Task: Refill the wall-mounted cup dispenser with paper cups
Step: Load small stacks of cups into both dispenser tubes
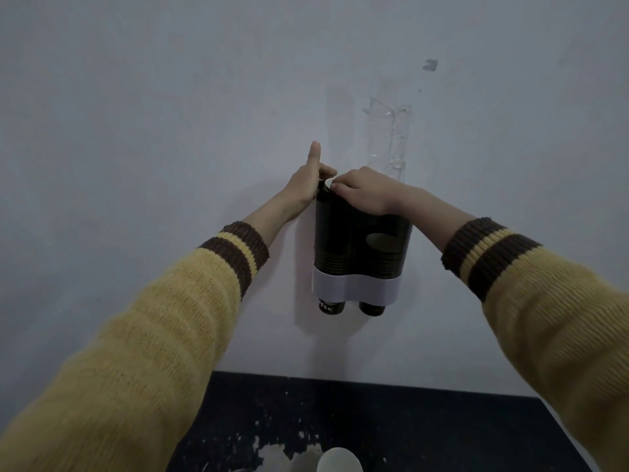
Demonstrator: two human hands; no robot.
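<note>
A two-tube cup dispenser [355, 287] with a white lower band hangs on the wall. Black paper cups fill both tubes, and cup bottoms stick out below the band. The left stack [332, 233] reaches up to my hands; its top cup shows a white rim. The right stack [384, 247] is shorter, its open top showing. My left hand [308, 183] wraps the top of the left stack from the left, forefinger pointing up along the wall. My right hand [362, 190] pinches the white rim from the right.
A clear plastic cover or tube [391, 137] hangs on the wall just above and right of the dispenser. Below stands a dark table [442, 430] with worn white patches. A white cup [338, 461] sits at its front edge.
</note>
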